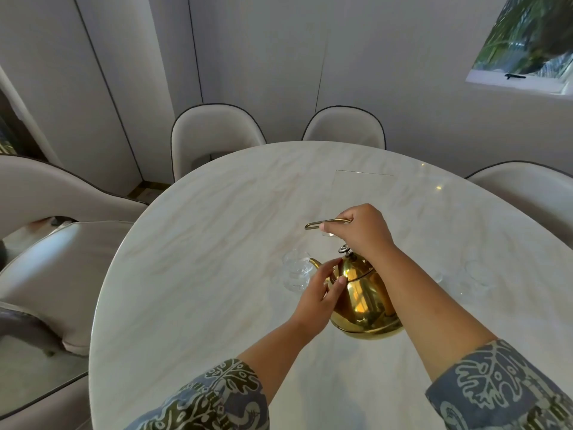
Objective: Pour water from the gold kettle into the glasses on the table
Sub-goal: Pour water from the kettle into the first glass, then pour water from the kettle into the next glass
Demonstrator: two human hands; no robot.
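The gold kettle (364,302) is tilted to the left above the marble table (198,274), its spout over a clear glass (294,273). My right hand (361,231) grips the kettle's thin gold handle from above. My left hand (319,290) rests its fingers against the kettle's lid and shoulder, beside the spout. Another clear glass (476,279) stands on the table to the right of my right forearm, with a faint one (438,276) next to it. I cannot tell whether water is flowing.
Pale upholstered chairs ring the table: two at the far side (214,131) (344,127), one at the right (527,187), others at the left (46,187). A flat clear sheet (362,187) lies on the table beyond the kettle. A window (524,41) is at upper right.
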